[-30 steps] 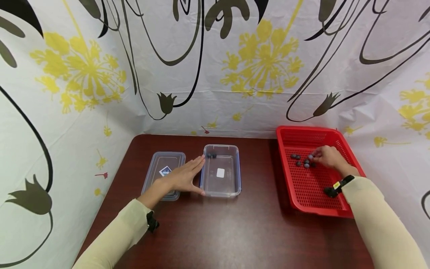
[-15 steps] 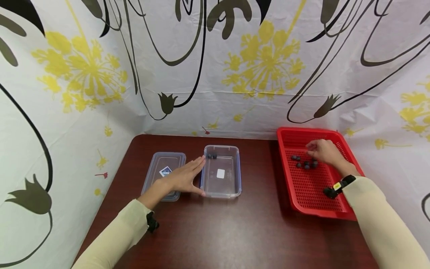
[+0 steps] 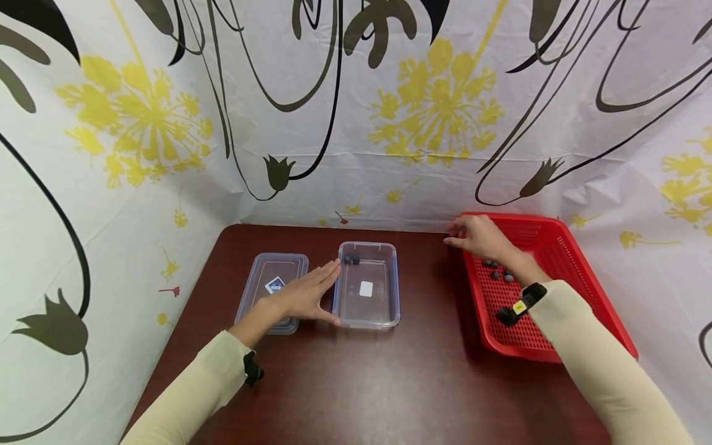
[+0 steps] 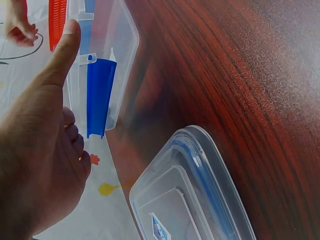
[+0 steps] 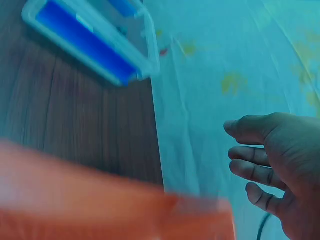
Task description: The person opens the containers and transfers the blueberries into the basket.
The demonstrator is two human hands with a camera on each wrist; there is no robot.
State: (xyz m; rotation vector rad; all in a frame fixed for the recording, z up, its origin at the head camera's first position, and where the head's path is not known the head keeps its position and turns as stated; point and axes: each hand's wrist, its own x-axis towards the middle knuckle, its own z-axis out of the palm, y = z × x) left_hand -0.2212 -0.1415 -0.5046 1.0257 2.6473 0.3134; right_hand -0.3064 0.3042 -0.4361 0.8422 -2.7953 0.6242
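My left hand point(image 3: 303, 295) lies against the left side of the clear plastic food box point(image 3: 384, 312), fingers straight and thumb spread along it. Two blueberries point(image 3: 351, 259) sit in the box's far left corner. My right hand point(image 3: 479, 236) is over the far left rim of the red basket point(image 3: 484, 334), fingers curled in a pinch; the blueberry in it is hidden behind the fingers. In the right wrist view the thumb point(image 5: 250, 129) covers the index fingertip. Several blueberries point(image 3: 495, 274) remain in the basket, some hidden by the right forearm.
The box's clear lid point(image 3: 253, 290), with a blue-and-white label, lies left of the box, partly under the left wrist. The dark wooden table point(image 3: 361, 383) ends at a patterned cloth wall point(image 3: 423, 204) behind. The basket stands at the table's right side.
My right hand has picked up a blueberry from the cluster, risen, and moved left to the basket's far left rim. The left hand and the box have stayed in place.
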